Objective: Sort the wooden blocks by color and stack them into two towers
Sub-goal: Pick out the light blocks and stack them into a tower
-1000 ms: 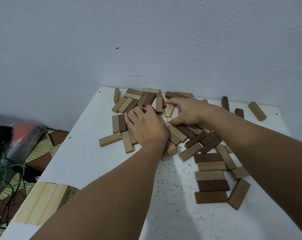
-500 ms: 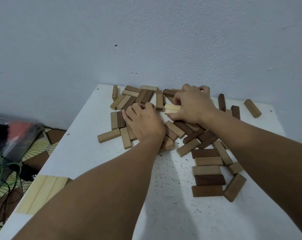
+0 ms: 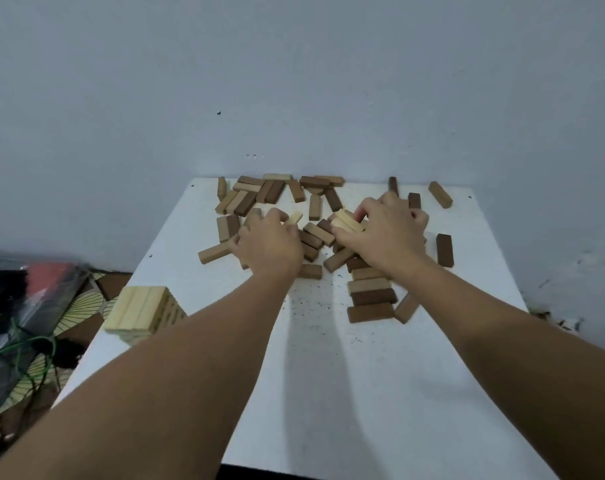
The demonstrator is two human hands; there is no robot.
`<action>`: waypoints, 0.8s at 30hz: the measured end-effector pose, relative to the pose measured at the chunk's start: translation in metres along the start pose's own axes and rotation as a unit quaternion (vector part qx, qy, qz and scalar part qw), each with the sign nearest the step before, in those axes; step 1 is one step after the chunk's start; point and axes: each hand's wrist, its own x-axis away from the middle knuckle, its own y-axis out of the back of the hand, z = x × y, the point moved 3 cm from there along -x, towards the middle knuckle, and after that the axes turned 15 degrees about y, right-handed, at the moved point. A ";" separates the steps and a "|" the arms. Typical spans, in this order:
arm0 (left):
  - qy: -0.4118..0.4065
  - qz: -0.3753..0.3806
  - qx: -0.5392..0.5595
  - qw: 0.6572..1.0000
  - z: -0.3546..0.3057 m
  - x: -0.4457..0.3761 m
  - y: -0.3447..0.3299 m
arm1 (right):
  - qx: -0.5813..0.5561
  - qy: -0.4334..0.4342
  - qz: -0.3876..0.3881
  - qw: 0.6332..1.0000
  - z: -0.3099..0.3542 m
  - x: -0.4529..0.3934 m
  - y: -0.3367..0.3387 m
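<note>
Head view shows a white table (image 3: 328, 393) with a pale-block tower (image 3: 140, 311) near the left forearm. Mixed wooden blocks (image 3: 372, 299) lie scattered under both hands; right hand (image 3: 385, 233) grips pale blocks (image 3: 344, 221), left hand (image 3: 268, 242) pinches one pale block (image 3: 295, 218).

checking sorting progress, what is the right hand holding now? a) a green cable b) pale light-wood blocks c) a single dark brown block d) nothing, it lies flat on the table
b: the right hand has its fingers curled round a few pale blocks, lifted just above the scattered pile on the white table.
</note>
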 end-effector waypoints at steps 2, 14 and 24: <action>-0.004 -0.003 0.052 0.999 0.012 0.031 0.004 | -0.023 -0.017 -0.013 1.000 0.005 0.030 0.005; -0.124 0.080 0.064 0.987 0.122 0.140 0.037 | -0.077 -0.066 0.031 0.994 0.039 0.193 -0.023; -0.206 0.113 0.048 0.971 0.152 0.158 0.025 | -0.124 -0.034 -0.044 0.991 0.031 0.220 -0.039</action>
